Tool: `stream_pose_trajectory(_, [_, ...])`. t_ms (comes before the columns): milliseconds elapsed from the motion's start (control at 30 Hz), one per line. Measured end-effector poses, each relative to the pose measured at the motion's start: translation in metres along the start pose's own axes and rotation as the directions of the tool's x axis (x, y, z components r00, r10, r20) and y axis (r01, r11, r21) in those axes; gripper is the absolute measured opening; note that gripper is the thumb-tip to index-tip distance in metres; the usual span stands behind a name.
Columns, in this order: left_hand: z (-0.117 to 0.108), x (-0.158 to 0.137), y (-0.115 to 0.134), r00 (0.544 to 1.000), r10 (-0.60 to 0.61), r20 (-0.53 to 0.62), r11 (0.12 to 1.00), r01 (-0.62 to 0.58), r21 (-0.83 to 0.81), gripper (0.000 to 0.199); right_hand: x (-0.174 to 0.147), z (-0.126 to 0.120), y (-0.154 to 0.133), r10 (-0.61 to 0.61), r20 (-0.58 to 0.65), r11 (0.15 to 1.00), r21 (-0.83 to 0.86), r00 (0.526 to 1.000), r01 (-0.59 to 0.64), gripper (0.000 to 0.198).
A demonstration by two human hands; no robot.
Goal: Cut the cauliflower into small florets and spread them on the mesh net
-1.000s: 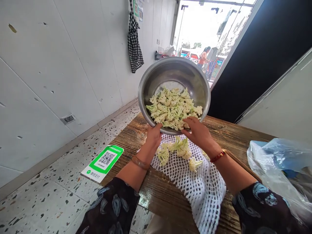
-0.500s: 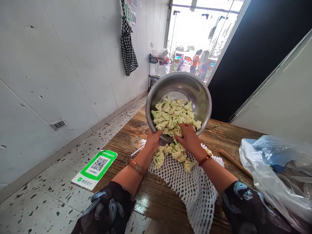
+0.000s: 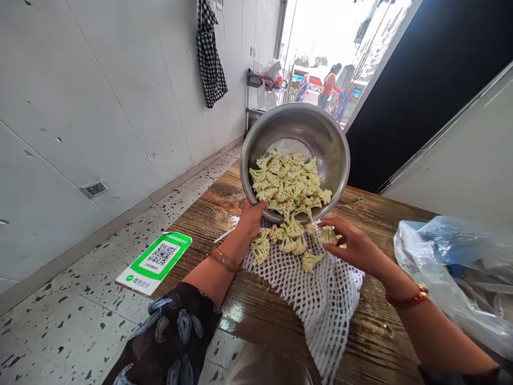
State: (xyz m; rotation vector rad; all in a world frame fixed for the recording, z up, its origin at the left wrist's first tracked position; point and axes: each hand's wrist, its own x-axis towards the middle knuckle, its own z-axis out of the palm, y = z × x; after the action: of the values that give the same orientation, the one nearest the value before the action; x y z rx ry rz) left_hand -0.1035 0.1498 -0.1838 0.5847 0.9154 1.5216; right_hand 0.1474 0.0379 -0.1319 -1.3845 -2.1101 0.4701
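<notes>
A wide metal bowl [image 3: 334,160] is tilted toward me, and many cauliflower florets [image 3: 286,184] lie inside it. My left hand [image 3: 251,218] grips its near left rim, the thumb over the edge. Below the rim, several loose florets [image 3: 294,238] rest on a white mesh net [image 3: 316,305]. At the bowl's lower right, my right hand [image 3: 352,246] has its thumb and fingers around a cauliflower floret [image 3: 328,235] just above the net. Part of that floret is hidden by the fingers.
The wooden table [image 3: 264,315] carries a green-and-white QR code sign [image 3: 156,262] at its left edge. Clear plastic bags [image 3: 444,272] lie on the right. A checkered apron [image 3: 210,64] hangs on the wall. People [image 3: 328,88] stand outside the glass front.
My right hand has left the florets at the bowl's near rim and moved right and down to a floret over the net. My left hand keeps its grip on the bowl.
</notes>
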Motion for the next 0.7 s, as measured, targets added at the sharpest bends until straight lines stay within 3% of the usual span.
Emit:
stream_pose_trajectory(100, [-0.002, 0.002, 0.000, 0.999, -0.015, -0.029, 0.999, 0.016, 0.039, 0.035, 0.002, -0.010, 0.005, -0.007, 0.116, 1.000, 0.004, 0.993, 0.006, 0.044])
stream_pose_trajectory(200, [-0.005, 0.003, 0.000, 0.999, -0.022, -0.043, 0.997, 0.025, 0.076, 0.036, 0.033, -0.009, 0.017, -0.014, -0.090, 0.993, -0.117, 0.996, 0.003, 0.046])
stream_pose_trajectory(267, [-0.006, 0.004, 0.000, 1.000, -0.012, -0.019, 0.997, 0.014, 0.080, 0.035, 0.062, -0.004, 0.028, -0.020, -0.219, 0.974, -0.226, 0.975, -0.031, 0.057])
stream_pose_trajectory(467, [-0.005, 0.003, -0.001, 1.000, 0.023, 0.002, 0.997, -0.023, 0.077, 0.035, 0.121, 0.020, 0.044, 0.072, -0.150, 0.878, -0.460, 0.986, -0.134, 0.087])
stream_pose_trajectory(567, [-0.003, 0.001, 0.001, 1.000, 0.024, 0.010, 0.995, -0.025, 0.094, 0.032, 0.122, 0.027, 0.045, 0.072, -0.183, 0.842, -0.516, 0.980, -0.158, 0.082])
stream_pose_trajectory(700, [-0.001, -0.001, 0.003, 1.000, 0.013, 0.023, 0.999, -0.015, 0.051, 0.031, 0.108, 0.026, 0.047, 0.068, -0.297, 0.878, -0.436, 0.952, -0.199, 0.054])
